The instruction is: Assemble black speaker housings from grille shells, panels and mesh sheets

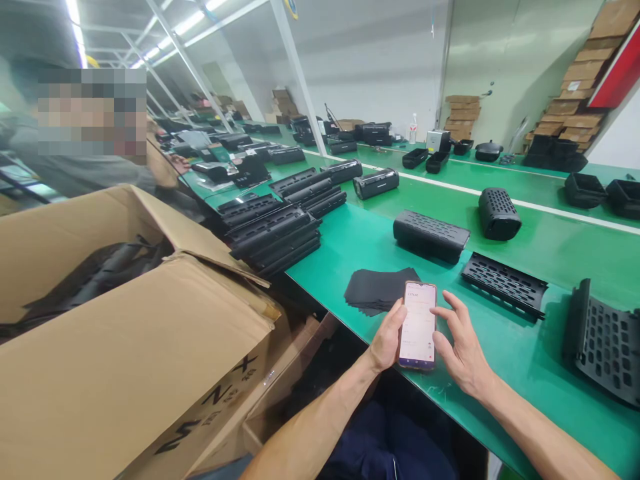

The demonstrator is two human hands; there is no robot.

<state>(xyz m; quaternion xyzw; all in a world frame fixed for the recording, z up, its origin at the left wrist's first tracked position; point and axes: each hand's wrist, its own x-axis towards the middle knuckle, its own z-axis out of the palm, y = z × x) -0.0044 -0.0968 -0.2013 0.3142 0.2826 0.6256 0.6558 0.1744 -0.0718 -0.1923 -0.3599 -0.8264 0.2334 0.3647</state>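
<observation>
At the near edge of the green table (380, 233) the person holds a phone (418, 325) upright in front of them, its lit screen facing up toward the camera. The left hand (387, 340) is wrapped around the phone's left edge, thumb lying along the side and the remaining fingers hidden behind the case, so it is closed on the phone. The right hand (463, 347) sits just beside the right edge with its fingers spread and loosely curled, the thumb touching or nearly touching the lower right of the screen (I cannot tell which); it grips nothing. Just beyond the phone, a fanned stack of thin black sheets (377, 288) lies flat on the table. Further back rests a closed black perforated housing (430, 235), and to its right a rounded perforated piece (499, 213) stands on end. A flat perforated grille panel (504, 283) lies near the right hand, and a larger grille panel (603, 343) leans up at the far right edge of view. To the left, black housings are piled in a stack (273, 237) at the table's corner, next to an open cardboard box (125, 347) with dark parts inside. Another person (80, 170) sits behind the box, and flattened cartons (570, 107) are stacked against the back wall.
</observation>
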